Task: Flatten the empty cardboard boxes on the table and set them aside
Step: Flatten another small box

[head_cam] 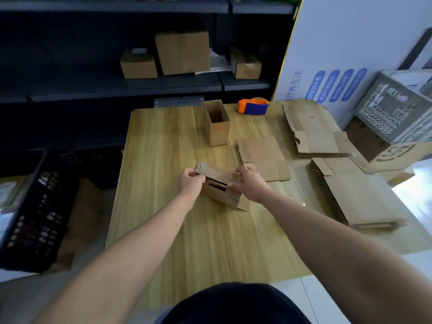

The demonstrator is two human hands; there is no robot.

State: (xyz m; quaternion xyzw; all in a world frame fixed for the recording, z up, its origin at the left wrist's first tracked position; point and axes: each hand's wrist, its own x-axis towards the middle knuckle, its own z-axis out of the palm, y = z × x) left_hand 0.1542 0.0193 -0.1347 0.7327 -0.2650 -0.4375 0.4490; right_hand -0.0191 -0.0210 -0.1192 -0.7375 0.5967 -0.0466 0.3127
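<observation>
Both my bare forearms reach forward from the bottom of the view and meet over the middle of a light wooden table (177, 141). My left hand (190, 182) is turned palm inward, fingers curled round the left end of a small cardboard box (221, 185), gripping its raised flap. My right hand (251, 184) comes in from the other side, thumb and fingers pinching the box's right end, so both hands are closed on it. The box sits between them, tilted and partly collapsed, with a dark slot showing along its top. I cannot tell whether its near corner rests on the wood or hangs just above it. Farther back on the table an open box (216, 123) stands upright, and near it at the far edge lies an orange and blue tape dispenser (253, 105). A flattened sheet (261, 155) lies just beside my right hand. More flattened cardboard is piled along the right side, one far stack (313, 132) and one near stack (360, 199). Beyond the table, dark metal shelving holds several closed shelf boxes (183, 52). A black crate (30, 211) sits low on the left. On the right, a grey crate (397, 106) rests on a large carton (392, 150), in front of a white panel (339, 54) with blue labels.
</observation>
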